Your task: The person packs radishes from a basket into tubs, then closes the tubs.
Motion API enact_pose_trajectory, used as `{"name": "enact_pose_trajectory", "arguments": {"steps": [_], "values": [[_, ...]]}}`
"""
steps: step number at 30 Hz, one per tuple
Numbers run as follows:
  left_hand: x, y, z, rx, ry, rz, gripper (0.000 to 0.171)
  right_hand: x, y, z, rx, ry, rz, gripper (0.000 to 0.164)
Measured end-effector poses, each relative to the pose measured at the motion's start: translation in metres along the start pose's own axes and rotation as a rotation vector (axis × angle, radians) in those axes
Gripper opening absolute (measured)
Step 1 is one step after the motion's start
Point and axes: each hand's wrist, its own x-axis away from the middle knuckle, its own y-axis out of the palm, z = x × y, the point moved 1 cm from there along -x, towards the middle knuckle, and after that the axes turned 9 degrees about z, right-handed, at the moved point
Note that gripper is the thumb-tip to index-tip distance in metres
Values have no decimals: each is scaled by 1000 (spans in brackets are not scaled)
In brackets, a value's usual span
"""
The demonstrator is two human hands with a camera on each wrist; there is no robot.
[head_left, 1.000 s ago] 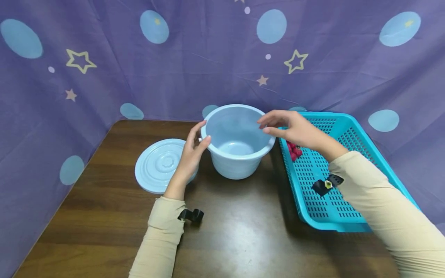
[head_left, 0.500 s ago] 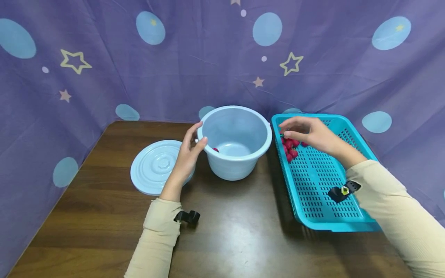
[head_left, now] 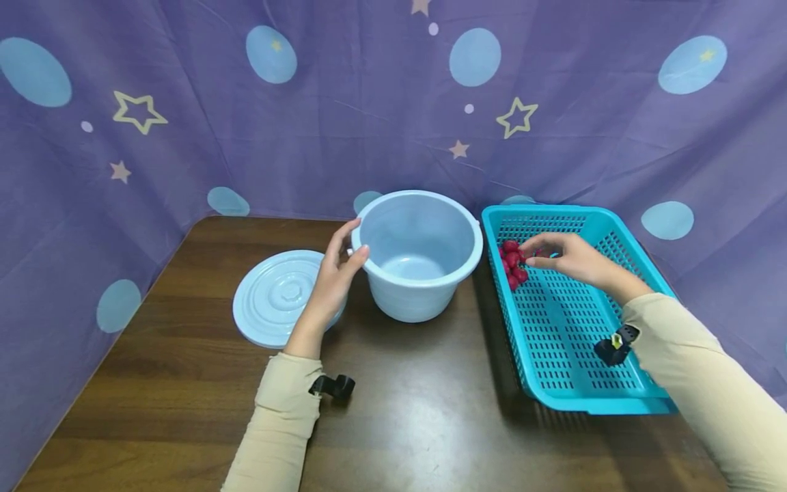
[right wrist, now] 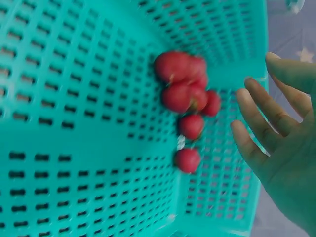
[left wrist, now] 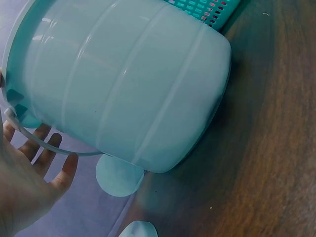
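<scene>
A pale blue bucket (head_left: 414, 287) stands upright at the back middle of the table. My left hand (head_left: 332, 277) rests at its left rim, thumb and forefinger on either side of the rim. In the left wrist view, the spread fingers (left wrist: 64, 175) lie by the bucket's thin handle (left wrist: 86, 153). My right hand (head_left: 568, 260) reaches into a turquoise basket (head_left: 513, 342), its fingertips overlapping small round red fruits (head_left: 512, 263) in the head view. From the right wrist, that hand (right wrist: 281, 133) shows loosely spread fingers beside the red fruits (right wrist: 190, 126), holding nothing.
A round pale blue lid (head_left: 270, 301) lies on the wooden table (head_left: 184, 389), partly behind my left forearm. The slotted basket stands right of the bucket. A purple patterned curtain (head_left: 344, 102) hangs behind the table's far edge.
My right hand has moved from over the bucket to the red fruits in the basket. A red fruit visible inside the bucket half a second ago is out of sight. My left hand stays.
</scene>
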Motion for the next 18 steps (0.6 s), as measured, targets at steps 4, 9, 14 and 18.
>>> {"name": "enact_pose_trajectory", "arguments": {"steps": [4, 9, 14, 18], "values": [[0, 0, 0, -2, 0, 2, 56, -3, 4, 14, 20, 13, -38, 33], [-1, 0, -1, -2, 7, 6, 56, -10, 12, 21, 19, 15, -96, 34], [-1, 0, -1, 2, 9, 7, 56, -15, 21, 27, 46, 11, -131, 31], [-1, 0, -2, -6, 16, 5, 56, -19, 28, 31, 57, 7, -151, 28]]}}
